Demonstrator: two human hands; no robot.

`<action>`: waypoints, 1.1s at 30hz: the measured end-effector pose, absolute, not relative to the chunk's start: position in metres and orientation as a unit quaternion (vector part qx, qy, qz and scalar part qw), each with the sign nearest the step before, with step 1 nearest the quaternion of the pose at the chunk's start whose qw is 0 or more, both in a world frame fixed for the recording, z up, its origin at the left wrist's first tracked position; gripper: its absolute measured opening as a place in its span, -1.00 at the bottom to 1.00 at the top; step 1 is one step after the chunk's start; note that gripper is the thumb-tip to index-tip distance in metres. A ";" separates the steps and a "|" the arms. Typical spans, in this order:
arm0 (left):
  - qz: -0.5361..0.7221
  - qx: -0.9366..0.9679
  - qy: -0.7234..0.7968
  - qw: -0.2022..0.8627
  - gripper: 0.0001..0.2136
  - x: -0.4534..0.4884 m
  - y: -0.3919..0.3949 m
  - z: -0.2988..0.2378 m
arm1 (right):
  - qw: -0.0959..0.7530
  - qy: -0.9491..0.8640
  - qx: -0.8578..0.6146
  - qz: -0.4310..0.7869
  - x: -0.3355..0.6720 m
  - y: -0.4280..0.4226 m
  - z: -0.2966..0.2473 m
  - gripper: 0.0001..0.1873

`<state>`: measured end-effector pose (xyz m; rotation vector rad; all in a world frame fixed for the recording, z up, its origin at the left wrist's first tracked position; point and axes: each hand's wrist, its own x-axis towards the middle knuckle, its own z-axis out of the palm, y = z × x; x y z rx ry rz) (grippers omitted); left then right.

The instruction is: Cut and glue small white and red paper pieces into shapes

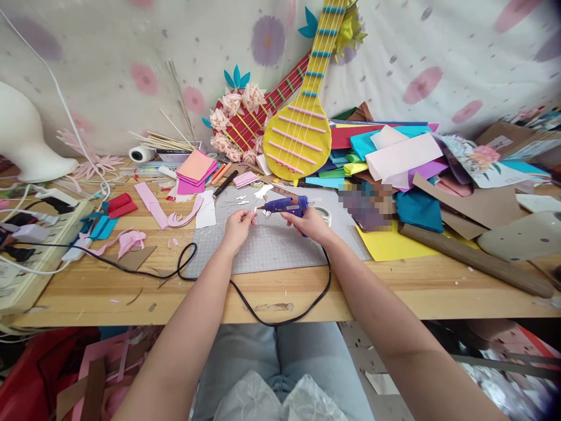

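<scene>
My right hand (pixel 307 221) is wrapped round a blue hot glue gun (pixel 284 204), its nozzle pointing left. A small white piece (pixel 255 211), too small to name, is pinched in the fingertips of my left hand (pixel 240 227), right by the nozzle tip. Both hands are over a grey cutting mat (pixel 267 251) with grid lines. Small white scraps (pixel 263 191) lie on the mat just beyond the glue gun. A black cord (pixel 328 280) loops in front of the mat and runs left across the table.
Behind the mat lean a yellow paper lute-like instrument (pixel 298 140) and a red one (pixel 241 126) with pink flowers. Coloured paper and felt (pixel 405 155) pile up at right, near a brown stick (pixel 477 260). A power strip (pixel 48 251) with plugs sits at left.
</scene>
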<state>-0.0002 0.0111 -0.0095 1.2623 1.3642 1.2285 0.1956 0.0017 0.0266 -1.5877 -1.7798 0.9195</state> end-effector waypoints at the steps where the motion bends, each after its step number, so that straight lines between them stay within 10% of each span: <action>1: 0.495 0.508 0.550 0.442 -0.79 0.000 0.011 -0.009 | 0.288 -0.666 -0.596 0.343 0.195 0.002 0.027 -0.52; 33: 0.489 0.503 0.545 0.459 -0.77 -0.001 0.013 -0.012 | 0.303 -0.669 -0.593 0.329 0.195 0.003 0.024 -0.54</action>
